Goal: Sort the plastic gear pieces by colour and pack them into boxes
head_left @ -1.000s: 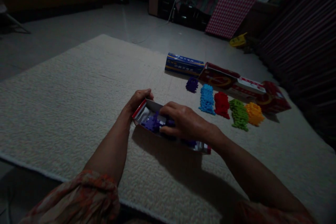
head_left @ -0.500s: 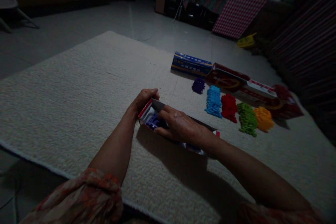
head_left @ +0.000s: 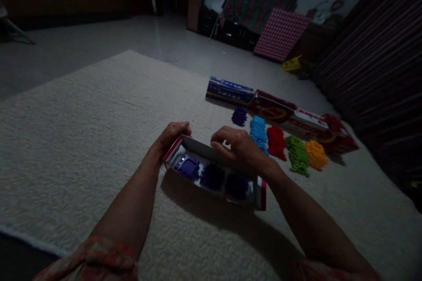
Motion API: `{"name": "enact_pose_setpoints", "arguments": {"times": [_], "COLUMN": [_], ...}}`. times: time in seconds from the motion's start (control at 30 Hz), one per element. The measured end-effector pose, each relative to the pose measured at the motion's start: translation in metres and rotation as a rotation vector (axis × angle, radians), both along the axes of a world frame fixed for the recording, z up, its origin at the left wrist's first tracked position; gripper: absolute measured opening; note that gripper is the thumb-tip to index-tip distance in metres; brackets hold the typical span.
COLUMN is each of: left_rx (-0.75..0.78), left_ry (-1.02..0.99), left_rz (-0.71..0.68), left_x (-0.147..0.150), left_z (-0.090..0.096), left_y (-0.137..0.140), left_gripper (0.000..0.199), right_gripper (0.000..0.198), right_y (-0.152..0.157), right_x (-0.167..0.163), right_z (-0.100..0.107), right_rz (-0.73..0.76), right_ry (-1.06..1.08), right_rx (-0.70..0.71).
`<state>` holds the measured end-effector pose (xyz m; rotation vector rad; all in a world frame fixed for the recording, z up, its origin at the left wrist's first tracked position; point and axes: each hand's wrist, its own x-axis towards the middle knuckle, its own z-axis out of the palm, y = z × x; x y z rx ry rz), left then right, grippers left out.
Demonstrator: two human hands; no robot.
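Note:
An open-topped, long cardboard box (head_left: 263, 193) with red ends and pale inner walls is tilted on the rug in front of me. Inside lie three stacks of dark purple notched plastic pieces (head_left: 188, 167) in a row. My left hand (head_left: 174, 131) is wrapped round the box's left end, its fingers partly hidden behind the wall. Above the far rim is my right hand (head_left: 235, 145), fingers curled and thumb close to the index fingertip; no piece shows between them.
Beyond the box lie a small purple pile (head_left: 239, 116) and blue (head_left: 258, 131), red (head_left: 276, 142), green (head_left: 297, 155) and orange (head_left: 315, 154) piles of plastic pieces. Behind them stand a blue box (head_left: 229, 92) and dark red boxes (head_left: 272, 107). A pale rug (head_left: 99, 109) lies underneath.
My right hand has risen out of the box toward its far rim, uncovering the purple stacks. My left hand keeps its hold on the left end. The view has shifted slightly.

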<state>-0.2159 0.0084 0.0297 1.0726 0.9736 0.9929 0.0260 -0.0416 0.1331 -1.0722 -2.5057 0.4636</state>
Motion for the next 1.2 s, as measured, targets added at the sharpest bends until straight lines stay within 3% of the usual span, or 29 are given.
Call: {"name": "enact_pose_setpoints", "arguments": {"times": [0.2,0.3,0.47,0.8,1.0,1.2], "left_rx": [-0.043,-0.034,-0.052,-0.041,-0.071,-0.065], "left_ry": [-0.035,-0.025,-0.042,-0.025,-0.048,-0.031], "left_rz": [0.008,0.01,0.004,0.006,0.011,0.013], "left_x": [0.001,0.001,0.0,0.001,0.0,0.0], "left_z": [0.0,-0.001,-0.002,-0.001,-0.003,-0.001], "left_y": [0.001,0.001,0.0,0.001,0.001,0.002], "left_gripper": [0.037,0.036,0.035,0.037,0.034,0.034], "right_gripper": [0.022,0.032,0.041,0.039,0.032,0.03], "right_y": [0.074,0.093,0.102,0.108,0.103,0.109], "right_x": [0.073,0.091,0.088,0.085,0.085,0.083], "right_z": [-0.035,-0.056,-0.077,-0.097,-0.091,-0.073], "right_rz": [-0.6,-0.736,-0.735,-0.758,-0.725,-0.649], "right_ry": [-0.151,-0.259,-0.4,-0.389,-0.38,-0.205], "right_rx": [0.137,0.133,0.157,0.24,0.277,0.078]}}
